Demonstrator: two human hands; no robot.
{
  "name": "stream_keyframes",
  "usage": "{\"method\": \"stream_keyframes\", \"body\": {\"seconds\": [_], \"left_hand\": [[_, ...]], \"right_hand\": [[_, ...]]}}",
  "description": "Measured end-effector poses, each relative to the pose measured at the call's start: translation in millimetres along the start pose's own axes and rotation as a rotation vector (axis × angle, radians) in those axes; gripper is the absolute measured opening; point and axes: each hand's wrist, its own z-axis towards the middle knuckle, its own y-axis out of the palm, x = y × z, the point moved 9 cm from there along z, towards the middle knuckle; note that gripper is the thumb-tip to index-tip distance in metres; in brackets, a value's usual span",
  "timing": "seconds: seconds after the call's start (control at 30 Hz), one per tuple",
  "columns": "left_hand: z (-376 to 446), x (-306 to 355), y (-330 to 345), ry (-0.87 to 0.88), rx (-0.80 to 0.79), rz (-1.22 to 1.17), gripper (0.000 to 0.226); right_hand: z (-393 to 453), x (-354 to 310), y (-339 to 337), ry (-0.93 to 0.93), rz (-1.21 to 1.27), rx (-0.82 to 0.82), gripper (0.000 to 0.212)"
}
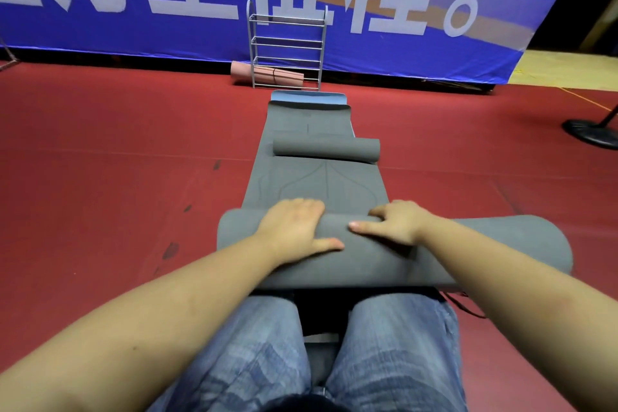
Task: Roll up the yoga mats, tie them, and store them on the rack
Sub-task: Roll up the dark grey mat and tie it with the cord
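Still early: left hand and right hand flat, fingers spread, on the grey yoga mat roll before the knees, on the red floor; uneven pressure risks a skewed, telescoping roll.

left hand flat, right hand fingers spread, arms outstretched

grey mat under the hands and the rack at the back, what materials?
Grey mat: likely matte rubber or foam; it rolls softly, no shine, faint printed lines. Rack: looks like silver metal tubing; thin, shiny bars.
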Motion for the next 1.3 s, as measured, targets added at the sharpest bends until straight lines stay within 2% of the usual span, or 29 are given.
{"method": "stream_keyframes", "body": {"seconds": [0.1, 0.17, 0.2, 0.27, 0.33, 0.4, 0.47, 0.53, 0.63, 0.7, 0.77, 0.83, 0.93, 1.07, 1.2, 1.3], "left_hand": [[23.7, 5.2, -52.0, 0.179, 0.265, 0.121, 0.062], [37.4, -0.7, -74.4, 0.244, 0.345, 0.199, 0.06], [44.2, -5.6, -80.7, 0.255, 0.366, 0.229, 0.06], [55.0, -13.1, -85.3, 0.249, 0.357, 0.262, 0.06], [60.1, -19.8, -91.4, 0.192, 0.379, 0.271, 0.062], [61.5, -31.9, -99.4, 0.089, 0.42, 0.273, 0.063], [54.0, -43.8, -103.3, 0.044, 0.473, 0.31, 0.063], [38.9, -51.7, -90.0, 0.107, 0.495, 0.367, 0.062], [5.5, -58.5, -42.6, 0.218, 0.403, 0.342, 0.067], [-16.8, -53.4, -14.1, 0.26, 0.314, 0.265, 0.075], [-36.6, -43.9, 8.4, 0.308, 0.259, 0.181, 0.077], [-58.1, -33.8, 24.6, 0.391, 0.255, 0.108, 0.068], [-87.8, -29.2, 47.6, 0.437, 0.253, 0.086, 0.059], [-108.9, -27.1, 66.4, 0.372, 0.252, 0.082, 0.049], [-113.2, -29.8, 68.1, 0.123, 0.183, -0.046, 0.065], [-116.4, -24.6, 71.1, 0.091, 0.16, -0.021, 0.065]], "right_hand": [[-3.8, 32.4, -35.3, 0.035, 0.006, 0.132, 0.104], [-5.6, 50.5, -50.0, 0.045, 0.017, 0.157, 0.113], [-5.2, 57.0, -56.8, 0.05, 0.022, 0.171, 0.113], [-3.0, 63.9, -71.8, 0.072, 0.009, 0.266, 0.098], [-4.7, 59.0, -95.3, 0.106, -0.071, 0.489, 0.08], [-11.5, 44.1, -116.0, 0.119, -0.153, 0.744, 0.073], [-16.8, 23.6, -117.6, 0.016, -0.17, 0.941, 0.069], [-24.4, 0.2, -101.7, -0.163, -0.185, 1.051, 0.07], [-31.8, -23.3, -55.6, -0.371, -0.233, 1.012, 0.076], [-33.3, -22.9, -21.6, -0.386, -0.269, 0.917, 0.079], [-40.5, -20.2, 10.5, -0.412, -0.308, 0.851, 0.067], [-53.7, -20.3, 38.1, -0.454, -0.295, 0.796, 0.059], [-75.8, -23.6, 68.5, -0.454, -0.273, 0.747, 0.067], [-93.9, -21.2, 84.7, -0.368, -0.175, 0.759, 0.055], [-103.8, -13.0, 87.3, -0.211, 0.01, 0.8, 0.052], [-110.8, -10.8, 94.8, -0.146, 0.042, 0.838, 0.05]]}}
